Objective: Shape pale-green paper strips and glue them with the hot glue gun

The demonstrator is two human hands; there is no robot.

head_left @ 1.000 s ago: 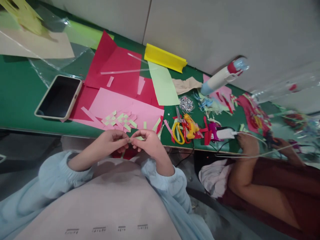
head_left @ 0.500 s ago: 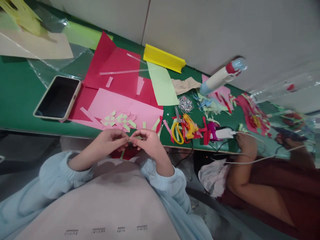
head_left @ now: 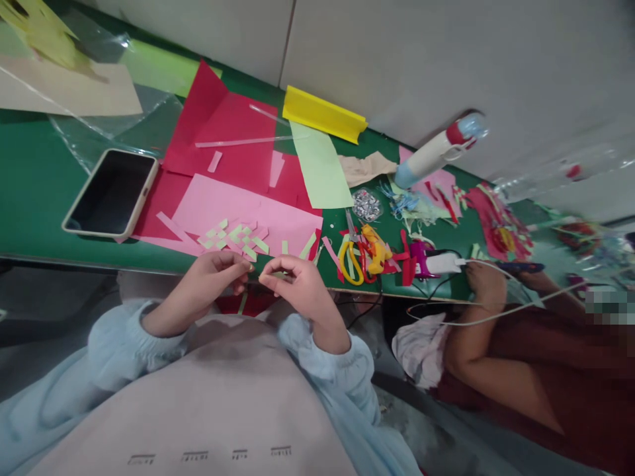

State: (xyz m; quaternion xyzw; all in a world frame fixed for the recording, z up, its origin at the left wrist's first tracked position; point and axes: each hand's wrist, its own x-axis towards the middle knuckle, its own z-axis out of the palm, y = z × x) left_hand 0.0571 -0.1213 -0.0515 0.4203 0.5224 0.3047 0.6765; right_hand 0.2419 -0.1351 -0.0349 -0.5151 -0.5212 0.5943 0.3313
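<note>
Okay, so this green table [head_left: 30, 178] was loaded with craft paper

The left hand [head_left: 214, 276] was at the near edge, thumb and index finger brought together in a pinch, the others curled in. The right hand [head_left: 302, 284] faced it in a similar pinch, with a small gap between the two sets of fingertips. Honestly couldn't tell if either one was gripping a tiny scrap; anything in there was too small to make out.

Closest thing to them was a woven piece of pale green and pink paper [head_left: 241, 238]. It lay just beyond the fingertips of the left hand, on a flat pink sheet [head_left: 218, 198]. A pale green strip [head_left: 307, 246] was just past the right hand. Behind the pink sheet there was red card [head_left: 238, 122] with a translucent stick [head_left: 238, 143] across it.

Off to the left sat a phone [head_left: 112, 193], screen dark. On the other side, yellow-handled scissors [head_left: 351, 263] lay right beside a yellow glue gun [head_left: 377, 252], and a small container of shiny bits [head_left: 367, 205] was behind those. Further right, a co-worker's hand [head_left: 485, 283] was by a white adapter [head_left: 444, 264].
</note>
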